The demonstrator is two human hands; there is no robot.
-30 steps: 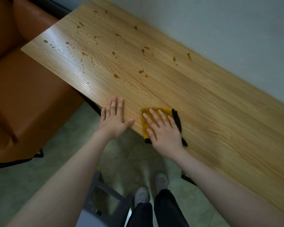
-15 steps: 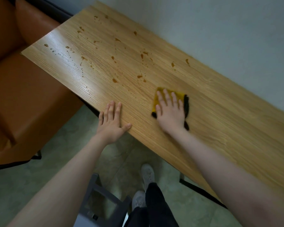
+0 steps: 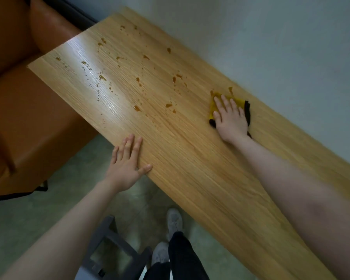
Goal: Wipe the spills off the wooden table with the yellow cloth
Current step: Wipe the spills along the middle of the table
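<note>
The long wooden table (image 3: 190,158) runs from upper left to lower right along a pale wall. Brown spills (image 3: 137,108) dot its left and middle parts, with one spot (image 3: 230,89) just beyond the cloth. The yellow cloth (image 3: 239,102), edged in black, lies flat near the table's far side. My right hand (image 3: 229,118) presses flat on top of it, fingers spread. My left hand (image 3: 127,164) rests flat on the table's near edge, fingers apart, holding nothing.
An orange-brown sofa (image 3: 24,122) stands at the left, close to the table's end. A grey metal stool frame (image 3: 113,251) sits on the green floor by my feet (image 3: 174,221). The pale wall (image 3: 271,47) borders the table's far side.
My right hand has slid the cloth from the table's near edge across to its far side, toward the wall. My left hand has stayed on the near edge.
</note>
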